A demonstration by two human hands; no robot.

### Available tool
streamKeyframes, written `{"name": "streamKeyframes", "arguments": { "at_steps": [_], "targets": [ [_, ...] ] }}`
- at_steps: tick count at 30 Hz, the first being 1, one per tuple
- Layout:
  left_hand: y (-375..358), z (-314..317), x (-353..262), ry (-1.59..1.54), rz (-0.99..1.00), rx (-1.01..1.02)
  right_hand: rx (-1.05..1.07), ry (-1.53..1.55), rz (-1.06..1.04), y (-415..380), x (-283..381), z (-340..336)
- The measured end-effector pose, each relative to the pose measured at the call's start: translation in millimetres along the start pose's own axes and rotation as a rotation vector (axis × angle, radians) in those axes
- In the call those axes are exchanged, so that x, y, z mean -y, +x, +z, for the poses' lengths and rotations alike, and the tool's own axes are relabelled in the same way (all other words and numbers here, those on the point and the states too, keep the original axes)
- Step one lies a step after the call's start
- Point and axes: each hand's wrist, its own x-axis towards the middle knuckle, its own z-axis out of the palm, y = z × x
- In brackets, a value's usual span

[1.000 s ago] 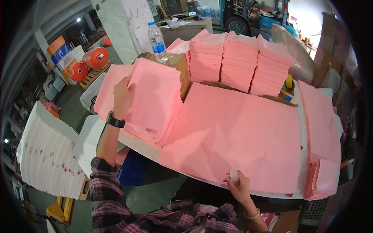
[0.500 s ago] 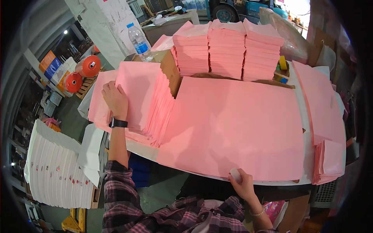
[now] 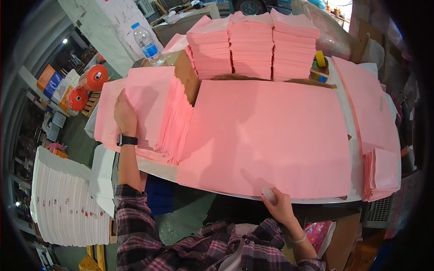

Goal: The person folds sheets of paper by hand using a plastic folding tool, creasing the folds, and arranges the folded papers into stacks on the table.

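One left hand (image 3: 125, 118), open on pink stack (image 3: 153, 83), pressure best even; one right hand (image 3: 282, 209), gripping pale tool (image 3: 269, 195), best level.

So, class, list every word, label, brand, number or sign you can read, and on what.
No text is readable.
Clear plastic bottle with blue cap: label markings too blurred.
Large red cylindrical roll: white end label too small.
Tall white layered stack: small reddish marks too blurred to tell whether they are writing.
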Motion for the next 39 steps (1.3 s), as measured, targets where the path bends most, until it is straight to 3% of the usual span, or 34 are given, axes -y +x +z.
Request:
{"name": "streamKeyframes", "arguments": {
  "at_steps": [1, 3, 4, 5, 6, 7, 9, 11, 12, 14, 16, 18, 22, 27, 34, 39],
  "targets": [
    [-0.5, 3.5, -0.1, -0.027, -0.004, 0.003, 0.012, -0.023, 0.014, 0.4, 2.5, -2.6],
    [-4.8, 28.3, 38.1, -0.014, 0.301, -0.225, -0.037, -0.036, 0.014, -0.9, 3.9, -5.0],
    [-7.5, 31.4, 46.1, -0.016, 0.043, -0.072, -0.076, -0.043, -0.001, -4.1, 1.8, -6.7],
    [-3.9, 22.9, 48.8, 0.628, 0.169, 0.113, -0.151, -0.064, -0.058, -6.6, -3.8, -8.2],
    [-5.0, 17.6, 40.2, 0.273, 0.439, -0.153, -0.226, -0.094, -0.108, -10.9, -7.7, -9.9],
    [-3.4, 0.3, 11.5, 0.192, 0.473, -0.127, -0.297, 0.027, -0.038, -17.1, -6.3, -9.5],
    [2.9, -44.8, -49.2, 0.231, 0.458, -0.326, -0.41, 0.131, 0.073, -33.2, -15.4, -17.9],
    [-25.1, -68.9, -117.1, -0.038, 0.388, -0.26, -0.808, 0.04, -0.002, -44.0, -34.0, -28.2],
    [-53.0, -75.2, -159.6, -0.17, 0.387, -0.195, -0.825, 0.025, 0.021, -49.4, -34.7, -40.0],
    [-121.9, -65.3, -223.4, -0.564, 0.434, 0.029, -1.195, 0.365, 0.16, -63.2, -36.1, -65.3],
    [-185.6, -70.5, -279.9, -0.84, 0.528, 0.455, -1.258, 0.281, 0.214, -81.9, -48.0, -85.7],
    [-227.3, -75.6, -333.0, -0.84, 0.721, 0.637, -1.363, 0.131, 0.311, -96.3, -59.9, -103.6],
    [-285.1, -66.7, -404.5, -0.912, 0.917, 0.759, -1.446, -0.036, 0.315, -103.6, -80.3, -121.0],
    [-319.2, -49.9, -463.4, -0.856, 0.989, 0.694, -1.517, -0.102, 0.316, -99.9, -95.5, -120.5],
    [-331.5, -37.5, -482.2, -0.734, 0.963, 0.718, -1.493, 0.141, 0.408, -97.2, -90.5, -115.4],
    [-334.8, -31.6, -483.5, -0.734, 0.961, 0.743, -1.483, 0.144, 0.41, -92.8, -103.1, -114.8]
  ]
}}
